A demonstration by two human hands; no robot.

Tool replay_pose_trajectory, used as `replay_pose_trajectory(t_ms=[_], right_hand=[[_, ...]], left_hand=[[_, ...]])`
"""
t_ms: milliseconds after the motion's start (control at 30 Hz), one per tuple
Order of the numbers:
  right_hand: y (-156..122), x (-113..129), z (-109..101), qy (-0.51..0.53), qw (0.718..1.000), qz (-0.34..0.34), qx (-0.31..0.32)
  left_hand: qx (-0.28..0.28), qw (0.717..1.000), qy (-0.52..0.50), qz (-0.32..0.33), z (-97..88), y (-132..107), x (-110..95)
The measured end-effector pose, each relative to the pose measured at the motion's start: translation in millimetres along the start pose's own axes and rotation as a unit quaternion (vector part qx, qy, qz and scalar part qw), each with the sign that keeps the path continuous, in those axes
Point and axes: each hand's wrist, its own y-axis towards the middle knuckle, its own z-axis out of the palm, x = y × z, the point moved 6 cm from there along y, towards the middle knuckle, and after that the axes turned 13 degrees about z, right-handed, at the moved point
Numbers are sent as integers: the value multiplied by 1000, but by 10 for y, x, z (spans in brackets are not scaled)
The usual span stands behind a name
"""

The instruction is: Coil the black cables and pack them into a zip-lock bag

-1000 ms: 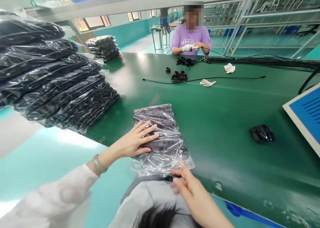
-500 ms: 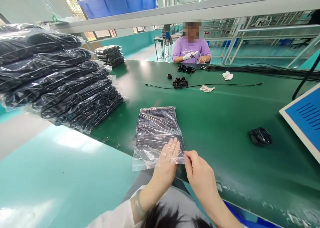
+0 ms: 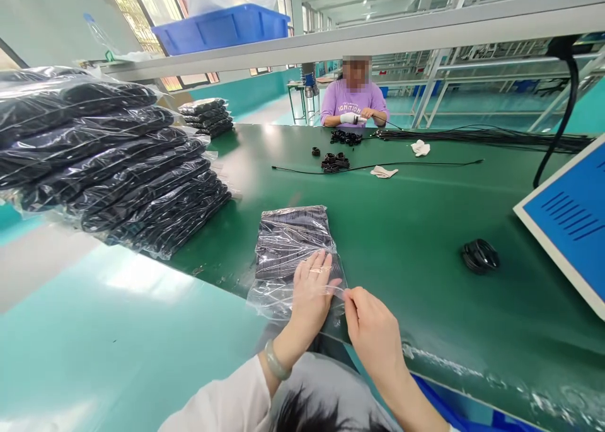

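A clear plastic bag (image 3: pixel 289 246) packed with black cables lies on the dark green table (image 3: pixel 401 230) near its front edge. My left hand (image 3: pixel 311 293) lies flat on the bag's near end, fingers stretched out over the loose plastic. My right hand (image 3: pixel 371 328) sits just right of it, thumb and fingers pinched on the bag's open flap at the lower right corner.
A tall stack of filled bags (image 3: pixel 108 161) leans at the left; a smaller stack (image 3: pixel 208 115) stands farther back. A black cable coil (image 3: pixel 479 256) lies at right beside a blue-and-white panel (image 3: pixel 567 217). Across the table a person in purple (image 3: pixel 354 101) handles cables, with coils (image 3: pixel 334 161) and cloths (image 3: pixel 420 147) nearby.
My left hand slid from the bag's middle down to its near end. My right hand came up from below and pinched the bag's flap. The view tilted upward.
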Motion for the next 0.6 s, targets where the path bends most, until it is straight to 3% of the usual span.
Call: replay_pose_trajectory(t_ms=[167, 400, 600], right_hand=[[-63, 36, -57, -3, 1000, -29, 5], [-103, 12, -11, -3, 999, -34, 20], [9, -121, 57, -137, 989, 58, -6]], left_hand=[[-41, 999, 19, -23, 18, 17, 16], [-9, 1000, -12, -9, 117, 91, 99], [49, 999, 15, 16, 192, 10, 90]])
